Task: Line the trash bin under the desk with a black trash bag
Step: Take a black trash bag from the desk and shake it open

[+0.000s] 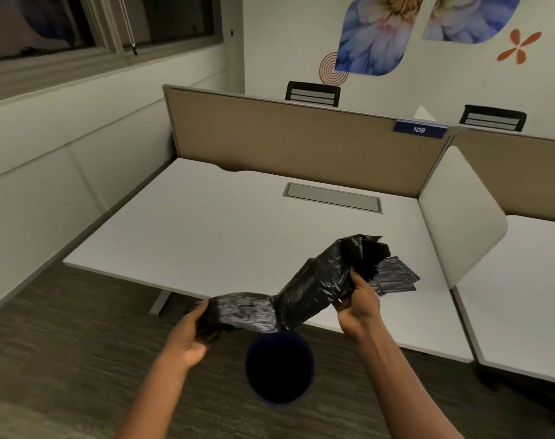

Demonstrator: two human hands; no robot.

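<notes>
A crumpled black trash bag stretches between both hands over the front edge of the white desk. My left hand grips its lower end and my right hand grips its upper end, which bunches above the fingers. Below the bag, on the carpet in front of the desk, stands a round dark bin with its mouth open upward. Its inside looks dark. Several folded black bags lie flat on the desk just behind my right hand.
A tan partition with a blue "109" tag backs the desk. A white side divider stands on the right, with a second desk past it. A grey cable hatch is set in the desk. Two chairs show behind the partition.
</notes>
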